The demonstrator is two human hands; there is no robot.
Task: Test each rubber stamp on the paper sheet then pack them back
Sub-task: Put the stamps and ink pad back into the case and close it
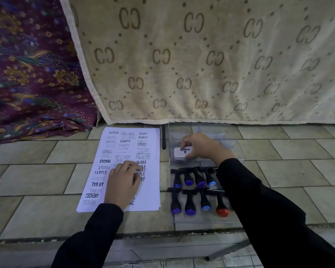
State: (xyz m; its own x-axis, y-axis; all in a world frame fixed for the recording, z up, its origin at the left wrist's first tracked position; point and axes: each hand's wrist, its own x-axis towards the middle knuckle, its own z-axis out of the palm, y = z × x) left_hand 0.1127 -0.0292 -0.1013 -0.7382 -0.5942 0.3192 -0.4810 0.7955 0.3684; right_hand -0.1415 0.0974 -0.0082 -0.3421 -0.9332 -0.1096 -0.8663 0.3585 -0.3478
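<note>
Eight rubber stamps, slim black handles with glossy blue or red caps, lie in clear plastic case at 3 o'clock of paper sheet. Right hand pinches white ink pad box, partly hidden. Left hand curled, fingertips pressing matte sheet; some prints covered.
</note>
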